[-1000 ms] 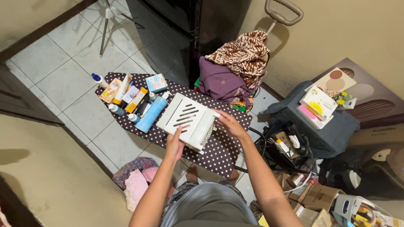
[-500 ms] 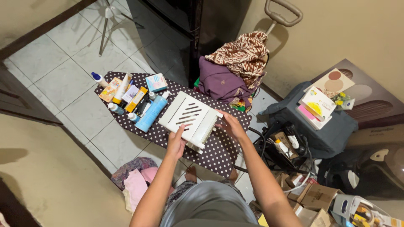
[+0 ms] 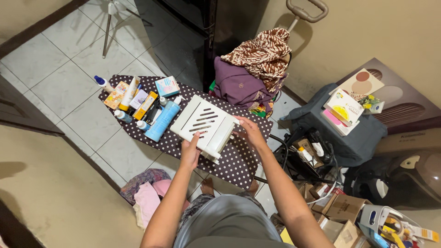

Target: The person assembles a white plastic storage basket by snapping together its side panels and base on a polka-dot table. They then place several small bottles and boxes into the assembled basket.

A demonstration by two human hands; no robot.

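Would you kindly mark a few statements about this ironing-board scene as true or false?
1. Both hands touch the white slotted organiser. True: left hand at its near edge, right hand at its right end.
2. The organiser sits on the floor tiles. False: it rests on the polka-dot board.
3. A tall blue bottle lies left of the organiser. True.
4. The board is plain white. False: dark with white dots.

White rectangular plastic organiser rack with slotted top panel [image 3: 203, 123]: we find it lying flat, slots facing up, turned diagonally on the brown ironing board with white polka dots [image 3: 241, 163], just beside a tall light-blue bottle [image 3: 164, 120] lying on its side; both our hands touch its near edges
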